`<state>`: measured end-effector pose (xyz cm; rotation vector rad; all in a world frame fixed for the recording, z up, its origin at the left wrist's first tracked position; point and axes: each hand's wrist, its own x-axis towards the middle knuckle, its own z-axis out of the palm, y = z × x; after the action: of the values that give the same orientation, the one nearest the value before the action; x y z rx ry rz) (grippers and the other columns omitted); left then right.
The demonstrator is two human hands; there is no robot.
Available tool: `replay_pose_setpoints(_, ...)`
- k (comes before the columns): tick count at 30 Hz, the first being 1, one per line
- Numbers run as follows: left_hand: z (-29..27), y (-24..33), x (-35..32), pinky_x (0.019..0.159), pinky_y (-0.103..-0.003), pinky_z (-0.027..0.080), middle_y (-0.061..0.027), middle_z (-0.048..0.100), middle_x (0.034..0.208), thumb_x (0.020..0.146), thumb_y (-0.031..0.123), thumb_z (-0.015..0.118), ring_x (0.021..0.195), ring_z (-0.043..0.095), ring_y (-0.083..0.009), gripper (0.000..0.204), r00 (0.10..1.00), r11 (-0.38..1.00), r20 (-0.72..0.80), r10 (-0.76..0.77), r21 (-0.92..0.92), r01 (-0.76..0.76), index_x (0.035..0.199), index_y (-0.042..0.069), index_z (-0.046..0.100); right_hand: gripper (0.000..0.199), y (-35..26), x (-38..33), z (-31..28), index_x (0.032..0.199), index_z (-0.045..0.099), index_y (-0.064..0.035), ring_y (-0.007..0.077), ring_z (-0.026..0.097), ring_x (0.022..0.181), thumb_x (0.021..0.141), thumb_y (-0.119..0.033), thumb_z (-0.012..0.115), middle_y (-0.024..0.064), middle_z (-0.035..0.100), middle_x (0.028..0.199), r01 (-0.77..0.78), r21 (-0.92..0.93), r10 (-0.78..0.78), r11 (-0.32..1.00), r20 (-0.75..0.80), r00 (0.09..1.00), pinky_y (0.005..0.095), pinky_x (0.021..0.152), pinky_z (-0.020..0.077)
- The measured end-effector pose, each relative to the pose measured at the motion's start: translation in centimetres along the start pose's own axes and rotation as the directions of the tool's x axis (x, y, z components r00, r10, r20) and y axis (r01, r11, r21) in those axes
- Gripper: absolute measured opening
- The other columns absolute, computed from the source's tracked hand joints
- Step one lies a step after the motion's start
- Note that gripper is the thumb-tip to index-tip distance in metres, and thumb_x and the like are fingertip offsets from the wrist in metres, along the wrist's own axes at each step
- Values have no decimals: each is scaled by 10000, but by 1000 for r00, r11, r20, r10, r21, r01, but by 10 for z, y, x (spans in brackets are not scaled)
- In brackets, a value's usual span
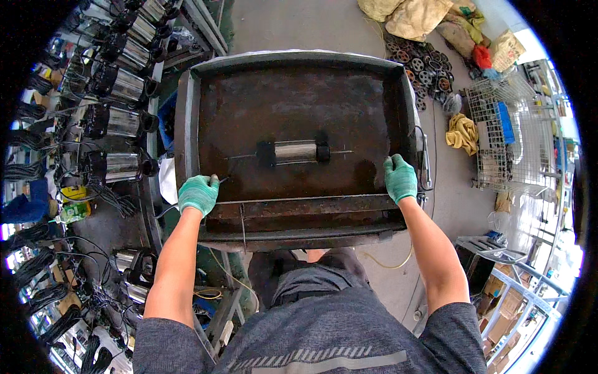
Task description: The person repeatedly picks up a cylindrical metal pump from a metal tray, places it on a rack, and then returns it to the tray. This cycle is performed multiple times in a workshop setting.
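A large rusty metal tank [187, 118] filled with dark liquid stands in front of me. A steel pump cylinder with black end caps [294, 152] lies in the liquid near the middle, with thin rods sticking out both ends. My left hand [198, 193], in a green glove, rests on the near left edge of the tank and seems to pinch a thin wire there. My right hand [399, 178], also gloved, grips the near right rim. A flat metal bar [299, 206] runs across the tank between my hands.
Rows of similar steel pumps with black cables [118, 87] line a rack on the left. Sacks [414, 15], round metal parts [423, 62], a yellow rag [461, 132] and a wire cage [504, 137] lie on the concrete floor at right. Cardboard boxes [504, 305] sit lower right.
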<state>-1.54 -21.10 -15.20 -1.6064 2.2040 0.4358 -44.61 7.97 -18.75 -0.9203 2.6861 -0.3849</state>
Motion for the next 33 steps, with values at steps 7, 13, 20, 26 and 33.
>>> replay_pose_setpoints(7,-3,2,-4,894,-496,545,-204,733,1013,1014,488,474,986,692,-417,501,1000,1000,2,5,-13,-5,983,103,793,340,-1,0,-1,1047,645,-83,488,656,954,1022,-401,529,254,706,989,-16,-26,16,1000,33,999,577,795,515)
replay_pose_setpoints(13,2,-2,-2,886,-496,545,-202,735,1001,1017,491,470,980,695,-416,509,1000,1000,-12,15,-20,-15,964,100,791,334,-4,-2,-3,1057,646,-83,487,658,949,1025,-393,527,250,708,985,-14,-31,15,999,33,999,575,793,517)
replay_pose_setpoints(20,3,-3,0,878,-502,544,-205,735,997,1018,494,465,977,695,-417,515,1000,1000,-3,19,2,-19,970,95,787,340,-4,-2,-3,1071,652,-84,487,656,946,1029,-397,526,248,706,982,6,-13,-6,1000,4,1000,572,787,518)
replay_pose_setpoints(26,4,-3,1,877,-501,544,-209,734,996,1015,492,470,974,695,-417,514,1000,1000,-7,14,-6,-14,969,90,787,335,0,0,0,1079,657,-84,489,655,947,1029,-390,530,251,705,990,-7,-31,8,1000,32,999,567,782,519)
replay_pose_setpoints(33,5,-5,0,869,-501,548,-211,735,978,1007,493,486,960,696,-425,506,999,999,-23,23,-27,-24,968,90,790,343,-2,0,-1,1105,665,-94,484,658,964,1025,-399,530,246,708,1005,-18,-23,19,1000,34,999,565,810,521)
